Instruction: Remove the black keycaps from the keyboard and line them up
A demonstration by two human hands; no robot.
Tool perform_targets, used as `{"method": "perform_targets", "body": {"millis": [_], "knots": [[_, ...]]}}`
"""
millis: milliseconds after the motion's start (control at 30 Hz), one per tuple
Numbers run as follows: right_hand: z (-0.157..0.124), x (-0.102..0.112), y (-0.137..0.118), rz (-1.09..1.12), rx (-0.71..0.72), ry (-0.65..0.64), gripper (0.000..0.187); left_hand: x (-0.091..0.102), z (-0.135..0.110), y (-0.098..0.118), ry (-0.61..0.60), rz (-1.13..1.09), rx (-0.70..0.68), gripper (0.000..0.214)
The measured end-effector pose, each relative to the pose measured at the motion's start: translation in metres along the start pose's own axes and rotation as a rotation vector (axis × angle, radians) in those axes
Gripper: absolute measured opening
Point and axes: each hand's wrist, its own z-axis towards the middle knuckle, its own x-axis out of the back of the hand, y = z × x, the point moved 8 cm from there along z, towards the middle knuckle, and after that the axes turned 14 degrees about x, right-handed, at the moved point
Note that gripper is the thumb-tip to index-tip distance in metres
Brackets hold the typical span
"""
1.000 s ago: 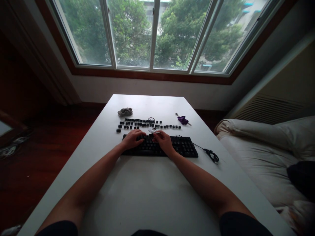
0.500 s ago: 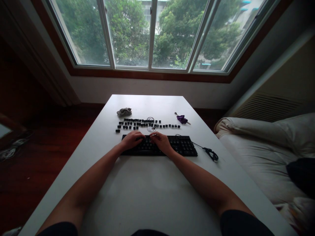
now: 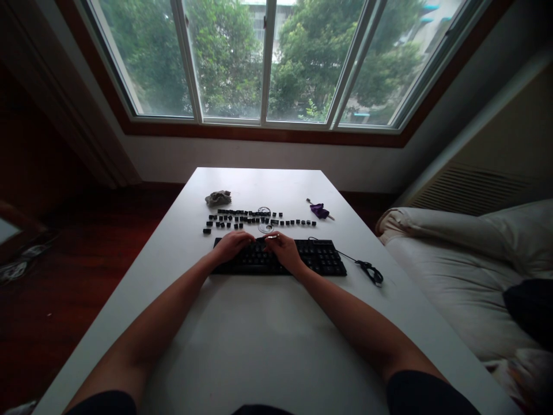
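Note:
A black keyboard [image 3: 254, 264] lies across the white table in front of me, with several keys gone from its upper rows. My left hand [image 3: 234, 244] rests over its upper left part, fingers curled together near the back edge; what they pinch, if anything, is too small to make out. Beside it, my right hand [image 3: 283, 248] is closed on a small shiny metal tool [image 3: 272, 236] at the keyboard's back edge. Loose black keycaps [image 3: 248, 219] stand in rows just beyond both hands.
A grey crumpled cloth [image 3: 218, 198] lies at the back left. At the back right are a purple cloth [image 3: 318, 211] and a thin brush-like stick. Thin wire loops [image 3: 264, 211] sit among the keycaps. A bundled cable [image 3: 371, 273] lies right of the keyboard. A sofa [image 3: 444, 259] stands alongside.
Both hands stay at the same part of the keyboard. My right hand has turned slightly, and the metal tool in it shows more plainly.

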Motion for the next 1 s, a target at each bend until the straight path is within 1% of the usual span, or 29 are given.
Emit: {"method": "perform_targets", "body": {"millis": [100,167,333,433,567,667,733,867,933,1000], "knots": [[0.0,0.0,0.001,0.006,0.001,-0.003,0.034,-0.001,0.001,-0.001,-0.038,-0.038,0.018,0.03],[0.0,0.0,0.002,0.015,-0.006,0.0,0.036,-0.001,0.002,-0.001,-0.043,-0.039,0.032,0.031],[0.002,-0.001,0.011,0.119,-0.03,0.027,0.038,-0.001,0.002,-0.006,-0.055,-0.063,0.076,0.034],[0.003,-0.002,0.013,0.161,-0.03,0.023,0.037,-0.002,0.002,-0.01,-0.088,-0.148,0.106,0.036],[0.004,-0.003,0.009,0.192,-0.017,0.003,0.036,-0.002,0.002,-0.017,-0.124,-0.322,0.15,0.035],[0.004,-0.003,0.006,0.183,-0.017,-0.016,0.036,-0.003,0.003,-0.02,-0.135,-0.378,0.155,0.032],[0.003,-0.004,0.006,0.172,-0.017,-0.028,0.036,-0.002,0.004,-0.022,-0.098,-0.371,0.157,0.029],[0.003,-0.005,0.01,0.162,-0.013,-0.031,0.034,0.009,0.008,-0.03,0.033,-0.335,0.181,0.028],[0.002,-0.005,0.012,0.165,-0.02,-0.031,0.035,0.014,0.011,-0.034,0.072,-0.305,0.197,0.026],[0.002,-0.006,0.014,0.172,-0.031,-0.036,0.035,0.017,0.016,-0.038,0.093,-0.229,0.211,0.025]]}}
